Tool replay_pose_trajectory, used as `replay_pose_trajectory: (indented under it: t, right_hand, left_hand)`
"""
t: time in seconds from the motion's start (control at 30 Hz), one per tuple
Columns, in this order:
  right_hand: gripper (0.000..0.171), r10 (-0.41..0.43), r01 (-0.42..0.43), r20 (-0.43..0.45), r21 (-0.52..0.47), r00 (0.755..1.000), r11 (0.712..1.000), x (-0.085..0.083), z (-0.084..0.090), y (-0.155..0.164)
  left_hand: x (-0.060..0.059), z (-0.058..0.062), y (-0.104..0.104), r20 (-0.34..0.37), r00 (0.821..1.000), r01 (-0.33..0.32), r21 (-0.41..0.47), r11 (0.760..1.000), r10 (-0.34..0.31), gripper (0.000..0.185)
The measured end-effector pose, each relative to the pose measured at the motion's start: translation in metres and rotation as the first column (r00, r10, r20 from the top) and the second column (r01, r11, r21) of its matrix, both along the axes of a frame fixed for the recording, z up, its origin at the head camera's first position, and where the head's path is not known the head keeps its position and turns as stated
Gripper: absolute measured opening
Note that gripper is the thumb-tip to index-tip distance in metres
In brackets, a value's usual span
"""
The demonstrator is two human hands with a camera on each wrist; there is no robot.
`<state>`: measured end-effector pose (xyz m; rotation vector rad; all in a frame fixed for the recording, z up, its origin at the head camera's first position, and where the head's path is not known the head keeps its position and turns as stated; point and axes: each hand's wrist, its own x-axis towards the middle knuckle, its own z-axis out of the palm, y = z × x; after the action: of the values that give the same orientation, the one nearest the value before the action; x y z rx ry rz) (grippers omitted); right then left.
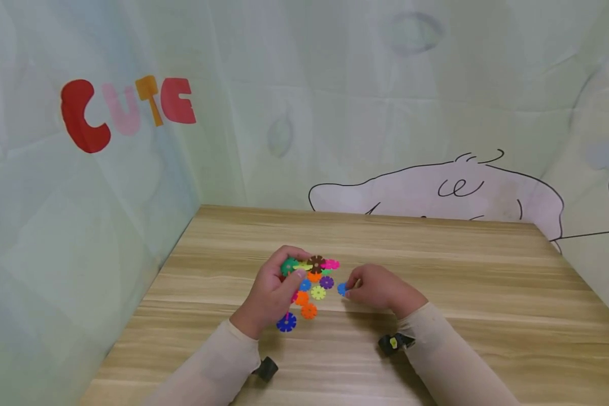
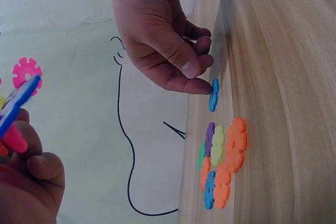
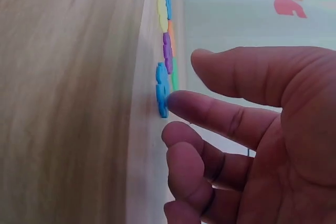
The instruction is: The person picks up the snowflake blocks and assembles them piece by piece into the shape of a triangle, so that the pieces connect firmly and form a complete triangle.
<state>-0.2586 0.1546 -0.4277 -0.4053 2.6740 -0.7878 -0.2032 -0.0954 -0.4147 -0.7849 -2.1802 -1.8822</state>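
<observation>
My left hand [image 1: 269, 293] grips a joined cluster of notched plastic discs. A green disc [image 1: 288, 267], a brown disc [image 1: 316, 264] and a pink disc [image 1: 331, 264] show along its top, and a dark blue disc [image 1: 286, 323] at the lower end. The thumb lies across the front and hides part of it. To the right, my right hand [image 1: 378, 287] is low over the table. Its index fingertip touches a light blue disc [image 3: 162, 92] on the wood, while the thumb stands apart from that finger, as the right wrist view shows.
Several loose discs lie between the hands on the wooden table [image 1: 462, 270], among them a purple disc [image 1: 327, 282], a pale yellow disc [image 1: 318, 292] and an orange disc [image 1: 309, 311]. Fabric walls with cartoon drawings border the table's back and left.
</observation>
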Motion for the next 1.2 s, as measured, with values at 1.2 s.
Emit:
replay_pose_trajectory:
  t: [1.2]
  right_hand:
    - [0.012, 0.150, -0.140, 0.018, -0.260, 0.989, 0.956, 0.0002, 0.0025, 0.0048]
  left_hand:
    - [-0.0002, 0.0011, -0.0025, 0.021, 0.999, -0.031, 0.007, 1.000, 0.030, 0.025]
